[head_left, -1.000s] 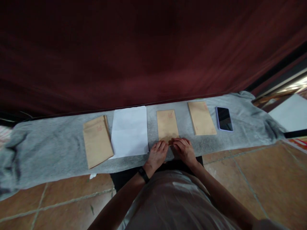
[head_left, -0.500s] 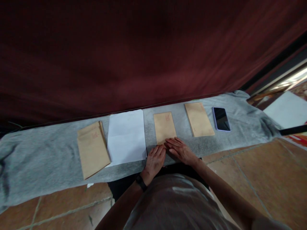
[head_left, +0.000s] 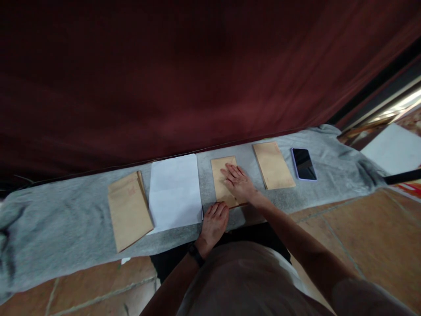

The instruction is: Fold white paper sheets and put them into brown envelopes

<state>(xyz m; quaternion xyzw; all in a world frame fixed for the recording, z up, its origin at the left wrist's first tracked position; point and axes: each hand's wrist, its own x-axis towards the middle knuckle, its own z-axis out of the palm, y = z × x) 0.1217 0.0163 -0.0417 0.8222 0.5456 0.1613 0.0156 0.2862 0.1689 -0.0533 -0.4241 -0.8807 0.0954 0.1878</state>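
A brown paper envelope (head_left: 219, 184) lies on the grey cloth in front of me. My right hand (head_left: 239, 182) rests flat across its upper right part, fingers stretched out and covering the red print there. At the envelope's near left corner lies my left hand (head_left: 215, 221), palm down with fingers extended and their tips on the near edge. To the left is a stack of white paper sheets (head_left: 175, 191). Further left sits a pile of brown envelopes (head_left: 130, 210), and another brown stack (head_left: 273, 166) lies to the right.
A phone (head_left: 304, 164) with a purple case lies to the right of the envelopes. Grey cloth (head_left: 72, 219) covers the long narrow surface. Dark red fabric (head_left: 197, 79) hangs behind it, and floor tiles (head_left: 368, 228) show along the near side.
My right hand has moved from the envelope's near edge up onto its upper part, covering the red print. My left hand stays at the near left corner.
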